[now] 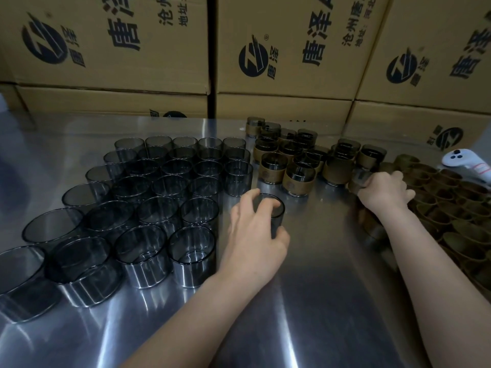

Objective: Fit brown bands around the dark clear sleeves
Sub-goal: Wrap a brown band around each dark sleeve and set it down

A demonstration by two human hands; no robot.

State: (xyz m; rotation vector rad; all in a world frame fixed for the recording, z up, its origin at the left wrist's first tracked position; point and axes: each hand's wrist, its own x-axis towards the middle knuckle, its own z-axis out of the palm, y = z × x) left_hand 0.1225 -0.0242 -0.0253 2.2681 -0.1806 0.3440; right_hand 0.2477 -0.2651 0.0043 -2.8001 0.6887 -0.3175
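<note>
A shiny metal desk (318, 301) carries everything here. Over its left half stand many dark clear sleeves (159, 181) in rows, all upright and open at the top, running from the near left corner toward the middle of the far edge. Just beside them, toward the far edge, stands a cluster of banded sleeves (300, 166), each with a brown band around its lower part. Along the right edge lies a spread of loose brown bands (451, 208), packed close together.

The left hand (255, 235) is near the middle of the desk, its grip closed around 1 lone sleeve (275, 208) that stands apart from the rows, with fingers on the rim and the thumb against the near side. The right hand (385, 192) reaches to the inner edge of the loose bands, its grip curled on 1 band (358, 179) that touches the last banded sleeve.

A white controller (467, 163) lies at the far right corner. Behind the desk rises a wall of cardboard boxes (292, 49) printed with black logos.
</note>
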